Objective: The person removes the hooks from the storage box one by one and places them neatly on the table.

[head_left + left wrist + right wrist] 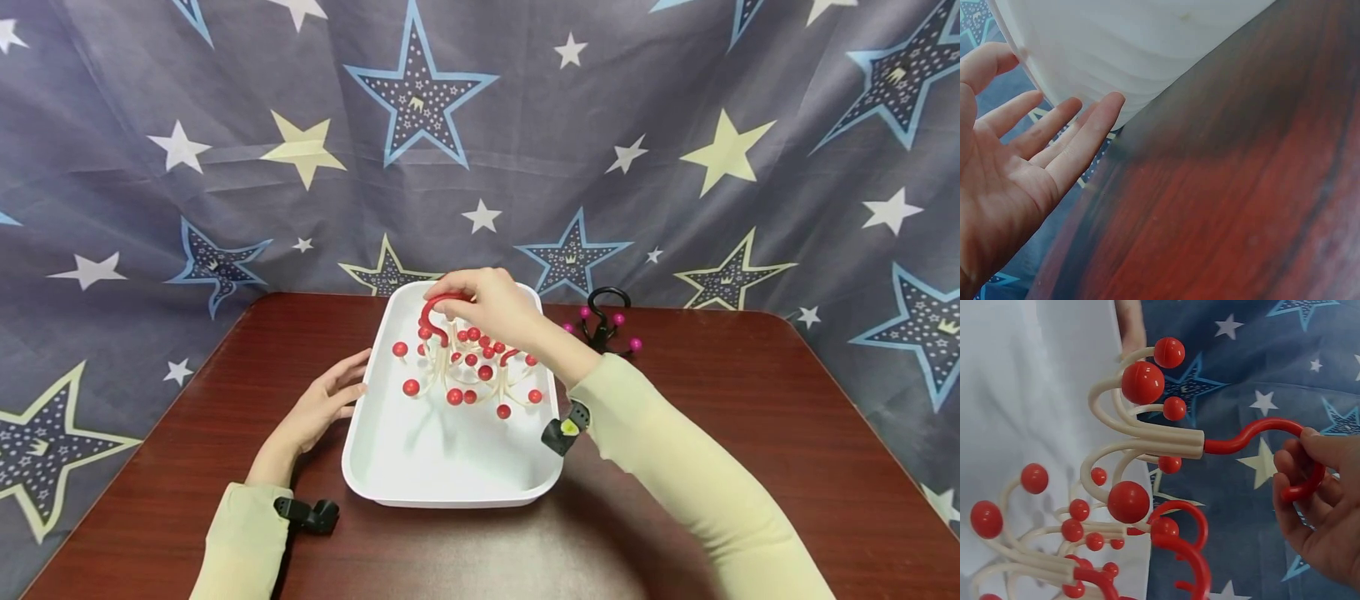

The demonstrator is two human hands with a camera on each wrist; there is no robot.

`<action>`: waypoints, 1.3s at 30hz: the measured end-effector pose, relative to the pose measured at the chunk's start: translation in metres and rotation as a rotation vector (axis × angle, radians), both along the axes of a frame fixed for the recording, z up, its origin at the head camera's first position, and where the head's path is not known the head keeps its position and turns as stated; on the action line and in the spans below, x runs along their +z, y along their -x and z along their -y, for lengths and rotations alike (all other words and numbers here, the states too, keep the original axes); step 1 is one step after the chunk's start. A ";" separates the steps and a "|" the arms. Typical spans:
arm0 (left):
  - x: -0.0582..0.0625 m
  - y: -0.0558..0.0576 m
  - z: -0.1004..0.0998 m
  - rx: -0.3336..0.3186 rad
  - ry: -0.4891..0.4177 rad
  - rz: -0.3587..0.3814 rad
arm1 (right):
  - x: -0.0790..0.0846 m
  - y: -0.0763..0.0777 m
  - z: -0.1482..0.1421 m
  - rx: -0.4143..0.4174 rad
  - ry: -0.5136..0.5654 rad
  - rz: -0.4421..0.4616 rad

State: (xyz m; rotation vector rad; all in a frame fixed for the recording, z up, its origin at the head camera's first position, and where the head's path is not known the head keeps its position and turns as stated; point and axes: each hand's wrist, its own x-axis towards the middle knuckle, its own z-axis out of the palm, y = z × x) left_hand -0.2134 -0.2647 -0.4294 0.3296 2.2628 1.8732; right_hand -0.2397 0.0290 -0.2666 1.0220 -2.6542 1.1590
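Note:
My right hand [502, 308] pinches the red curved end of a multi-arm hanging hook [1166, 440] between thumb and fingers. Its cream arms spread out below the stem and end in red balls. The hook is above the far part of a white tray [450, 487]. Several similar red-and-cream hooks [1041, 565] lie in the tray beneath it, their arms overlapping. Against the tray's left side, my left hand [322, 408] has loosely extended fingers [1094, 134]; the thumb and fingertips are at the white wall.
A black hook with pink balls [600, 333] stands on the dark red wooden table [750, 433], right of the tray near the back edge. Behind the table hangs a grey-blue star-patterned cloth [510, 108].

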 end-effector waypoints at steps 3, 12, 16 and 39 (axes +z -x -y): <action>0.000 0.000 0.000 0.001 0.004 0.001 | 0.006 -0.002 -0.007 0.006 0.046 0.013; 0.001 -0.001 0.000 -0.002 0.005 -0.006 | 0.020 -0.005 -0.031 -0.010 0.194 0.051; 0.001 -0.001 0.000 -0.001 0.006 -0.007 | 0.023 -0.004 -0.044 -0.030 0.271 0.068; 0.000 0.000 0.001 -0.004 -0.005 -0.004 | 0.031 0.000 -0.131 -0.216 0.364 0.010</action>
